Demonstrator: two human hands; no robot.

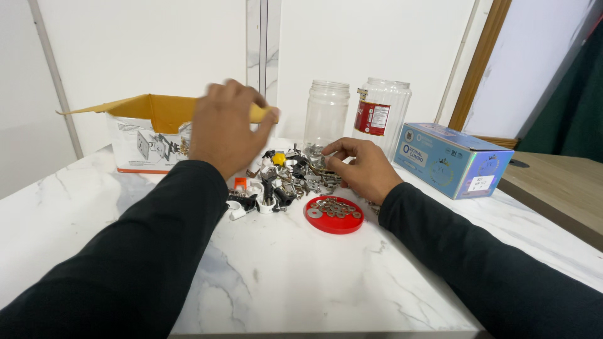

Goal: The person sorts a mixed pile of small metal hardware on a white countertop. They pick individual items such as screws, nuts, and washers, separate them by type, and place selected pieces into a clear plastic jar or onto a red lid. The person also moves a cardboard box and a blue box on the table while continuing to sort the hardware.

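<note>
Bright even indoor light, soft shadows, left hand [227, 129] motion-blurred

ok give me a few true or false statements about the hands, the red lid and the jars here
1. The red lid holds metal washers. True.
2. The right hand rests in the cardboard box. False: it picks at the hardware pile.
3. Two clear jars stand behind the pile. True.
4. The left hand lies flat on the table. False: it is raised above the pile.
5. The blue box sits left of the jars. False: it sits to their right.
</note>
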